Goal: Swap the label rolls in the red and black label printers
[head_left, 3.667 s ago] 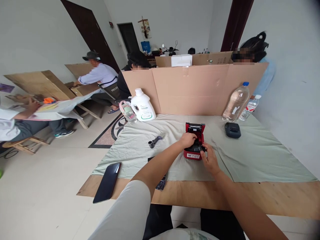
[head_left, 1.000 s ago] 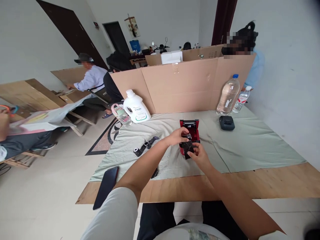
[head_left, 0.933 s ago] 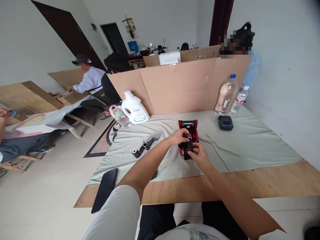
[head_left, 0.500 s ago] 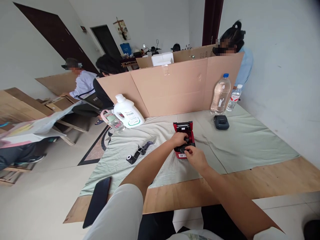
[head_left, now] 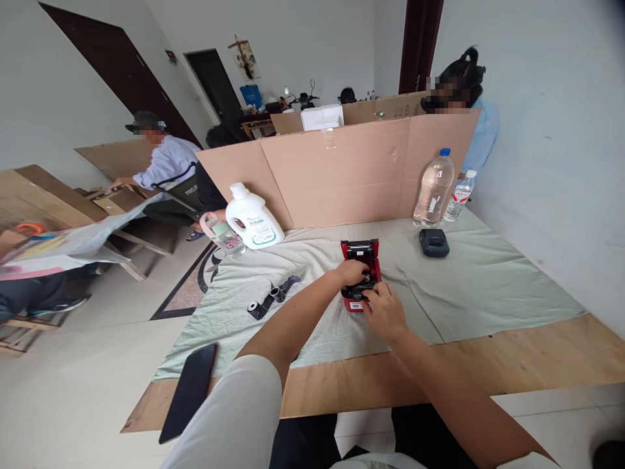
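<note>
Red printer (head_left: pixel 360 273) sits mid-desk on the green cloth (head_left: pixel 469 286), lid up. Head view: your left hand (head_left: pixel 352 271) curls over its black insert (head_left: pixel 362 284), right hand (head_left: pixel 385 314) pinches the front edge. Can't tell how firm either grip is. Risk: insert seats crooked and jams.
</note>
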A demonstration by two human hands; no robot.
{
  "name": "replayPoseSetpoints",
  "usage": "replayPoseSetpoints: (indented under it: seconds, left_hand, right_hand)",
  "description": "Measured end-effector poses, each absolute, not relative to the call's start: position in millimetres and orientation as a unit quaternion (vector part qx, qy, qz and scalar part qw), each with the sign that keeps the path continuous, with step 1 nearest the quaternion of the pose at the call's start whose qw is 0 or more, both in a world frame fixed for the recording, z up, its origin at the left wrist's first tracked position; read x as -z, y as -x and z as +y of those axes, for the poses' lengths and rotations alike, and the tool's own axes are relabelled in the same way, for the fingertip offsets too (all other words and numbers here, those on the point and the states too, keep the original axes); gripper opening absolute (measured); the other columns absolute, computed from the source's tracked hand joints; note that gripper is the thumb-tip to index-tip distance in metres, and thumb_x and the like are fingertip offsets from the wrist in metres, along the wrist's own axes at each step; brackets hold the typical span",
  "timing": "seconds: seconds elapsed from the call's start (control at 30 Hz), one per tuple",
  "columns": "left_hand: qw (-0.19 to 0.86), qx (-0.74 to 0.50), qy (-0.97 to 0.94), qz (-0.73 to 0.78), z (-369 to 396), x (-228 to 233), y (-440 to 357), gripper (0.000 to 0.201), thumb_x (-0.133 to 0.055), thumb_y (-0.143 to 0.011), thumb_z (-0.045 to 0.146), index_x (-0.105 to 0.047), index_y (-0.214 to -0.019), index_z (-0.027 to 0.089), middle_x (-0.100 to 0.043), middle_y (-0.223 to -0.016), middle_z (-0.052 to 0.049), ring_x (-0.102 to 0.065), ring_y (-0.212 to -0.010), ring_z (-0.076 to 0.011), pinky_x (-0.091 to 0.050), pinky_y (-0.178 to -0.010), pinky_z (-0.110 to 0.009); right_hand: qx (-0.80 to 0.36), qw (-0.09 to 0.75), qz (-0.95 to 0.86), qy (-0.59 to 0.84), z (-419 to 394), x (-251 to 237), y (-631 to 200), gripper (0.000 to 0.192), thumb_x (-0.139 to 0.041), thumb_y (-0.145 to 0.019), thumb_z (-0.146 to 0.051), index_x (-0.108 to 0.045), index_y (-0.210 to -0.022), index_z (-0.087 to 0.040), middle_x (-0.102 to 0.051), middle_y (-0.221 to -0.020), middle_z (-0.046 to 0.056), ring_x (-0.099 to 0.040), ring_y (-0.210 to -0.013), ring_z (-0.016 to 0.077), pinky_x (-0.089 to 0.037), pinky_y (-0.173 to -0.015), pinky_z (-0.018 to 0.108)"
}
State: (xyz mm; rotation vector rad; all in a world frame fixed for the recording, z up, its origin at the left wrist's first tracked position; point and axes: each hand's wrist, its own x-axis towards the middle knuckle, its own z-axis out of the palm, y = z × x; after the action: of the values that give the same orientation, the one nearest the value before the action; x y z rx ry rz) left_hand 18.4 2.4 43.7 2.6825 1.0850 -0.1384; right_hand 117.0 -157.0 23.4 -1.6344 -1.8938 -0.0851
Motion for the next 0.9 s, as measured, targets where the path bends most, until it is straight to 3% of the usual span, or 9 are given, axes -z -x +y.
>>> replayPoseSetpoints:
  seconds: [0.13,0.3,0.43,0.5,0.57,0.63,0.73,0.9]
  left_hand:
    - [0.132,0.043,-0.921,0.363,2,-46,-14,0.040,-0.048,-0.079,0.015,-0.063,-0.116,0.019,-0.065,-0.118,-0.008,-0.060,-0.106,-0.0232,-0.046,-0.088,-0.029]
    - [0.176,-0.015,-0.922,0.344,1,-59,0,0.048,-0.046,-0.070,0.004,-0.067,-0.111,0.021,-0.066,-0.116,-0.002,-0.060,-0.107,-0.0186,-0.045,-0.092,-0.025]
    - [0.233,-0.089,-0.894,0.373,0,-90,15,0.039,-0.042,-0.069,0.003,-0.071,-0.090,0.017,-0.072,-0.086,-0.001,-0.065,-0.083,-0.0145,-0.049,-0.082,-0.023]
    - [0.212,-0.152,-0.872,0.413,1,-105,17,0.035,-0.039,-0.073,0.004,-0.070,-0.085,0.016,-0.069,-0.075,-0.001,-0.064,-0.074,-0.0140,-0.051,-0.079,-0.026]
    - [0.151,-0.213,-0.862,0.434,3,-112,15,0.034,-0.040,-0.076,0.005,-0.069,-0.090,0.016,-0.069,-0.086,-0.003,-0.063,-0.084,-0.0163,-0.049,-0.085,-0.029]
    - [0.097,-0.241,-0.867,0.426,7,-112,11,0.035,-0.042,-0.078,0.007,-0.066,-0.102,0.015,-0.066,-0.109,-0.007,-0.057,-0.106,-0.0197,-0.042,-0.098,-0.032]
    - [0.090,-0.208,-0.886,0.405,13,-101,3,0.040,-0.043,-0.086,0.015,-0.055,-0.124,0.014,-0.054,-0.132,-0.009,-0.043,-0.126,-0.0210,-0.029,-0.110,-0.034]
    - [0.106,-0.144,-0.893,0.414,8,-90,1,0.040,-0.035,-0.092,0.026,-0.055,-0.126,0.016,-0.061,-0.124,-0.007,-0.052,-0.117,-0.0199,-0.036,-0.104,-0.032]
  right_hand:
    - [0.044,0.329,-0.743,0.582,-156,-22,-119,0.017,-0.055,-0.080,-0.018,-0.065,-0.094,-0.021,-0.059,-0.116,0.009,-0.048,-0.108,0.0287,-0.040,-0.088,0.043]
    - [0.031,0.338,-0.755,0.561,-153,-19,-121,0.023,-0.051,-0.081,-0.013,-0.064,-0.097,-0.021,-0.064,-0.110,0.008,-0.048,-0.111,0.0284,-0.038,-0.090,0.044]
    - [0.030,0.338,-0.762,0.552,-153,-20,-123,0.023,-0.049,-0.081,-0.012,-0.065,-0.095,-0.022,-0.065,-0.107,0.007,-0.050,-0.107,0.0266,-0.039,-0.089,0.042]
    - [0.030,0.339,-0.766,0.545,-153,-21,-124,0.023,-0.048,-0.082,-0.011,-0.065,-0.094,-0.022,-0.066,-0.105,0.006,-0.051,-0.105,0.0259,-0.039,-0.089,0.041]
    - [0.031,0.340,-0.770,0.539,-153,-21,-125,0.022,-0.048,-0.083,-0.012,-0.065,-0.093,-0.022,-0.066,-0.104,0.006,-0.051,-0.104,0.0257,-0.039,-0.089,0.041]
    - [0.033,0.340,-0.772,0.537,-153,-20,-126,0.021,-0.048,-0.084,-0.012,-0.065,-0.092,-0.021,-0.066,-0.103,0.006,-0.052,-0.103,0.0255,-0.039,-0.088,0.041]
    - [0.036,0.337,-0.776,0.532,-152,-20,-127,0.020,-0.048,-0.085,-0.013,-0.065,-0.092,-0.021,-0.066,-0.102,0.007,-0.053,-0.101,0.0249,-0.040,-0.087,0.040]
    - [0.041,0.324,-0.784,0.527,-152,-21,-129,0.021,-0.048,-0.085,-0.013,-0.066,-0.093,-0.021,-0.067,-0.102,0.007,-0.053,-0.101,0.0249,-0.041,-0.087,0.040]
